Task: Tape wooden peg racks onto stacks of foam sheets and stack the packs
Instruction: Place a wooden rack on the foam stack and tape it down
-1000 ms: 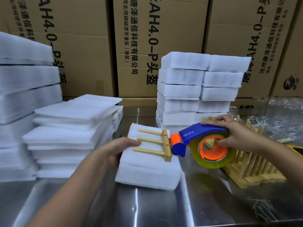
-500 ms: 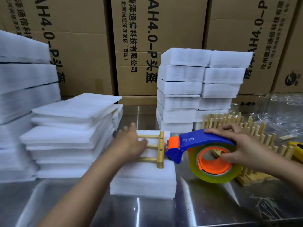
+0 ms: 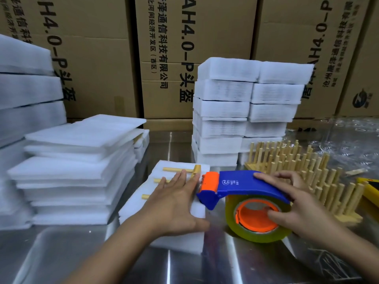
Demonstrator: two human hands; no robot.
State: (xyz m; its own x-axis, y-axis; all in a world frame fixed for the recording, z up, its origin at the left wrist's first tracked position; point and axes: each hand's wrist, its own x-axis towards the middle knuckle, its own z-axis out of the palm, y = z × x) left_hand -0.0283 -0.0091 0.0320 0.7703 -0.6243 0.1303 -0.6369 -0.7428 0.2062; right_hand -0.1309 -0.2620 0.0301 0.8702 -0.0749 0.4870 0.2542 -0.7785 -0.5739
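The wooden peg rack [image 3: 174,169] lies flat on a foam stack [image 3: 131,210] at the centre of the shiny steel bench [image 3: 61,253], the left hand [image 3: 174,203] pressing it down with straight fingers. The right hand [image 3: 297,208] grips a blue tape dispenser [image 3: 242,186] at the stack's right edge. Printed cardboard cartons [image 3: 92,58] wall the back.

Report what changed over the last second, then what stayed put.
The left hand let go of the left edge of the white foam sheet stack and moved right, now flat on the wooden three-peg rack. Unchanged: the right hand grips the blue-and-orange tape dispenser, nose at the rack's bar.
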